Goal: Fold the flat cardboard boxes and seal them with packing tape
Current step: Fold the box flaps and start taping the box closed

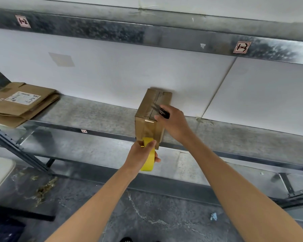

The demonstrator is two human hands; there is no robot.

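A small folded cardboard box stands on the metal shelf, its near end over the shelf's front edge. Clear tape runs along its top seam and down the near face. My left hand grips a yellow tape roll just below the box's near face, the tape still joined to the box. My right hand rests at the box's right top edge and holds small black snips, their blades lying open over the taped top.
A stack of flat cardboard boxes with a white label lies at the shelf's left end. White boards line the back of the shelf. An upper shelf beam runs above. Below lie a lower shelf and a littered grey floor.
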